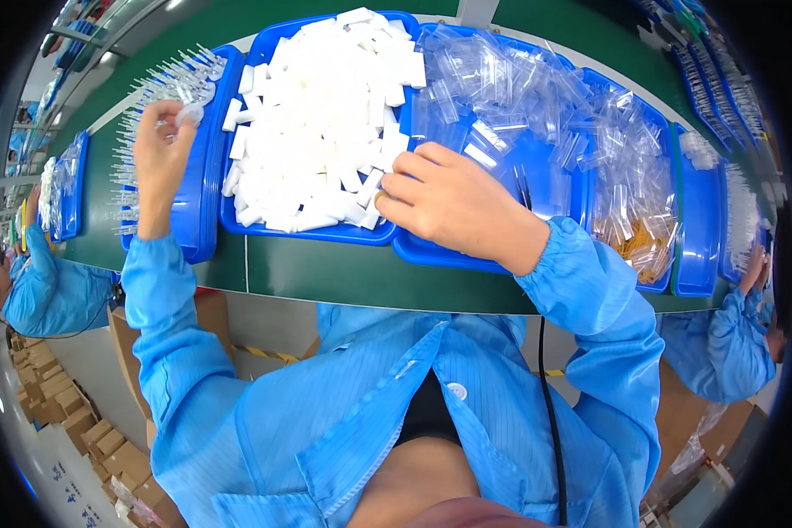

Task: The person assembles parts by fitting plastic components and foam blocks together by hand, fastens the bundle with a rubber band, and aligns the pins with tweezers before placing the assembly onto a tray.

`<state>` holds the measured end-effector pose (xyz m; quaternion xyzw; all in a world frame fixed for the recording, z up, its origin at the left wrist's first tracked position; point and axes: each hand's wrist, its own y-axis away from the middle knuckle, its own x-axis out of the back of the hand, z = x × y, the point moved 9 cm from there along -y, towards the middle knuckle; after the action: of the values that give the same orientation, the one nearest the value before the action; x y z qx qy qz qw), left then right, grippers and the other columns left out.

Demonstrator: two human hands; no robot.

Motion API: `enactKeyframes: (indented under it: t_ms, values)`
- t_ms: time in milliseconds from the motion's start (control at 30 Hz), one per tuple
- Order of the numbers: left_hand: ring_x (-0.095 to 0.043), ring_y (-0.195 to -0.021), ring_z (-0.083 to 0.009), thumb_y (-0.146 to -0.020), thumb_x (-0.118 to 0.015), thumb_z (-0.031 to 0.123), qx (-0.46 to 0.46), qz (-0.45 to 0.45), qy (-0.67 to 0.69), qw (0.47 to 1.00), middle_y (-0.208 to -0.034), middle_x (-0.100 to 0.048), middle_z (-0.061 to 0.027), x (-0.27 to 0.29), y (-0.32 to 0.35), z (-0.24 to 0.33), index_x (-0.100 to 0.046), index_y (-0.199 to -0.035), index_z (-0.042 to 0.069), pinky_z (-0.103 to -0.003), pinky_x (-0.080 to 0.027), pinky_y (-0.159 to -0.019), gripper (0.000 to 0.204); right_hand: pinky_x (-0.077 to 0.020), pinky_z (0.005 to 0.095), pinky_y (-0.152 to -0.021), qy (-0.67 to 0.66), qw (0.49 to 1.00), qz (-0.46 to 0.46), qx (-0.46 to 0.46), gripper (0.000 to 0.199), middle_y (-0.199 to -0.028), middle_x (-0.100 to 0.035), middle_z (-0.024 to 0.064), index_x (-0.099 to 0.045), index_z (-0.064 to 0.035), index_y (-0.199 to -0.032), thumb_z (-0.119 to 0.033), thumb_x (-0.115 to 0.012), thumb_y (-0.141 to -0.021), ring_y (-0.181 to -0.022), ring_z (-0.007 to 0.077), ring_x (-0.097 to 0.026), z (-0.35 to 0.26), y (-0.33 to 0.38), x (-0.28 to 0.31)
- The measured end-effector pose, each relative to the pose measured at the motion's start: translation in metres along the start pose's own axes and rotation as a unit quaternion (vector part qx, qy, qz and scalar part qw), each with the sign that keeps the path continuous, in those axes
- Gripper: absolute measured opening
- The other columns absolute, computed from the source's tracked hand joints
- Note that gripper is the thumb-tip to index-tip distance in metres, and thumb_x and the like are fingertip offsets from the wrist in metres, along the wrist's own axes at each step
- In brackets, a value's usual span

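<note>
My left hand (164, 145) is over the left blue tray, its thumb and fingers closed on a small clear plastic piece with a round end (190, 113). Many thin-stemmed clear plastic parts (174, 77) lie in rows around it. At the right side of a blue tray heaped with small white blocks (321, 114), my right hand (440, 202) has its fingers curled, the tips at a white block (370, 187). Its grip is partly hidden by the hand. Dark pointed tips, like those of tweezers (523, 187), show beside my right wrist; whether the hand holds them I cannot tell.
Clear plastic sleeves (493, 79) fill much of the tray at centre right. Farther right, another tray holds clear sleeves and yellow rubber bands (644, 242). The trays stand on a green table (326, 273). Co-workers in blue sit at left (57, 286) and right (717, 343). Cartons (62, 387) stand on the floor.
</note>
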<state>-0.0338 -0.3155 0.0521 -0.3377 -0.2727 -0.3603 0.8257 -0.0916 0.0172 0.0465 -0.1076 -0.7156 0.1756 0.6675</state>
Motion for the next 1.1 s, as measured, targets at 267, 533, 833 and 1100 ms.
enactKeyframes:
  t_ms: [267, 533, 833, 1100]
  values:
    - [-0.062, -0.091, -0.014, -0.089, -0.062, -0.005, -0.068, 0.017, 0.256, 0.964, -0.106, -0.056, -0.0085, -0.011, 0.061, 0.118, -0.054, -0.109, -0.001, -0.025, -0.052, -0.074, 0.023, -0.0471, 0.0312, -0.078, -0.007, 0.999, -0.015, -0.046, 0.026, -0.098, -0.063, 0.0043, -0.066, -0.0068, -0.102, -0.009, -0.065, -0.076, -0.092, 0.0197, -0.059, 0.01, 0.008, -0.006]
    - [-0.059, -0.096, -0.0176, -0.08, -0.064, -0.013, -0.078, 0.055, 0.299, 0.949, -0.112, -0.055, -0.0143, -0.094, 0.135, 0.159, -0.056, -0.108, 0.001, -0.027, -0.052, -0.078, 0.033, -0.0472, 0.0333, -0.072, -0.083, 0.984, 0.035, -0.156, 0.016, -0.087, -0.059, 0.0035, -0.063, -0.0083, -0.091, -0.014, -0.064, -0.076, -0.084, 0.0209, -0.058, 0.031, 0.031, 0.026]
    - [-0.055, -0.108, -0.02, -0.086, -0.063, -0.01, -0.086, -0.037, 0.295, 0.951, -0.12, -0.05, -0.0133, -0.125, 0.144, 0.193, -0.054, -0.113, 0.0, -0.032, -0.049, -0.092, 0.03, -0.0464, 0.0315, -0.069, -0.002, 0.986, -0.067, -0.15, 0.01, -0.084, -0.06, 0.0048, -0.064, -0.008, -0.08, -0.017, -0.063, -0.075, -0.085, 0.0198, -0.059, 0.0, 0.054, -0.004]
    - [-0.059, -0.099, -0.0243, -0.081, -0.069, -0.011, -0.108, -0.091, 0.244, 0.959, -0.105, -0.057, -0.0129, -0.141, 0.139, 0.225, -0.061, -0.103, 0.002, -0.034, -0.047, -0.087, 0.027, -0.0515, 0.0355, -0.079, -0.214, 0.93, 0.029, -0.298, 0.023, -0.096, -0.064, 0.0114, -0.061, -0.0031, -0.106, -0.01, -0.062, -0.085, -0.093, 0.0247, -0.063, 0.034, 0.1, 0.042]
